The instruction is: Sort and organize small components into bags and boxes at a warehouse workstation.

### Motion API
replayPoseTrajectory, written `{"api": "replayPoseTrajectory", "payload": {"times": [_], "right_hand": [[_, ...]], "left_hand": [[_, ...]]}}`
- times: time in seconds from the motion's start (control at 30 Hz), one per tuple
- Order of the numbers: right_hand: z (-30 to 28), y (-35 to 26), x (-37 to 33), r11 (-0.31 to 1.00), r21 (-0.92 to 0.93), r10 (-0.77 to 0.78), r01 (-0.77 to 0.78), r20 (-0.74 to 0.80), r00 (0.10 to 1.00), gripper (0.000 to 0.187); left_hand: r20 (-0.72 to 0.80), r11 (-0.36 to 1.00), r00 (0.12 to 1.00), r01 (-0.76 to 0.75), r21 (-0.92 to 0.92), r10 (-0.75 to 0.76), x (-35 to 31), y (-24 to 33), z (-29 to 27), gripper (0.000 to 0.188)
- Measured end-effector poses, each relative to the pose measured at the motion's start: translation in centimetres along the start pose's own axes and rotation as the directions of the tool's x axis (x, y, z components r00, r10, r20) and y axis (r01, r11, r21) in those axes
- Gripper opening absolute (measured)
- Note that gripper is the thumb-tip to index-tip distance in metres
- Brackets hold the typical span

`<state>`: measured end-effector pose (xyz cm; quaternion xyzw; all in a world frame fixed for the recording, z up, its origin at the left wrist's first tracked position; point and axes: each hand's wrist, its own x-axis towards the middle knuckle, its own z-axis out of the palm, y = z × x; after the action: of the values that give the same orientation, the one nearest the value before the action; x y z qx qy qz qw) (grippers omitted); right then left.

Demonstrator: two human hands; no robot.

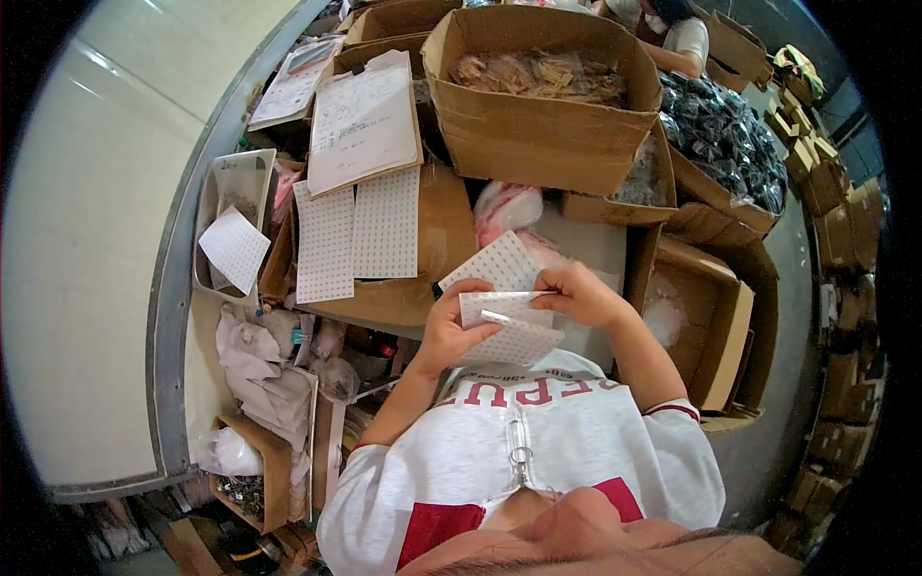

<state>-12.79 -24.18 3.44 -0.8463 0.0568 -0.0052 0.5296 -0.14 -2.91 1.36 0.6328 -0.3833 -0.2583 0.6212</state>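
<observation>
In front of my chest, I hold white sheets of small printed labels (514, 343) between both hands. My left hand (455, 328) is closed on their left edge, thumb on top. Fingers of my right hand (584, 298) pinch the upper right edge. The sheets are bent, and a narrow white strip (495, 318) stands out near my left thumb; whether it is a fold or a separate piece I cannot tell. Another label sheet (495, 261) sticks out behind, tilted up. Further left, two label sheets (386, 226) hang flat over a cardboard surface below a stack of papers (363, 125).
A large cardboard box (538, 134) of small packed parts stands ahead. Black bagged items (725, 139) fill a box at the right. Nearer is an open box (706, 326). A plastic bin (235, 182) with a label sheet stands left. Another person (684, 43) sits at the far right.
</observation>
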Motion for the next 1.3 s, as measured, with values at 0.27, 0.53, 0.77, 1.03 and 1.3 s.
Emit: {"api": "replayPoseTrajectory", "payload": {"times": [0.27,0.53,0.77,1.03,1.3], "right_hand": [[-0.1,0.5,-0.3,0.995,-0.088,-0.045,0.055,0.113,0.993,0.015],[-0.8,-0.9,-0.4,0.985,-0.111,-0.146,0.135,-0.104,0.984,0.016],[-0.4,-1.2,-0.8,0.963,-0.225,-0.180,0.150,-0.122,0.976,0.015],[-0.9,1.4,-2.0,0.968,-0.186,-0.207,0.170,-0.200,0.958,0.013],[-0.4,21.6,-4.8,0.852,0.308,0.509,-0.424,-0.296,0.808,0.030]], "left_hand": [[0.075,0.987,0.987,0.144,-0.076,-0.139,-0.1,-0.2,-0.4,0.026],[0.033,0.991,0.999,-0.022,0.132,0.018,0.3,0.4,0.2,0.020],[0.065,0.982,0.998,-0.028,0.184,0.016,0.2,0.7,0.5,0.024],[0.000,0.963,0.998,0.056,0.265,-0.058,0.4,-0.7,0.6,0.027],[-0.068,0.965,0.967,0.249,0.080,-0.244,0.3,-1.0,0.1,0.030]]}}
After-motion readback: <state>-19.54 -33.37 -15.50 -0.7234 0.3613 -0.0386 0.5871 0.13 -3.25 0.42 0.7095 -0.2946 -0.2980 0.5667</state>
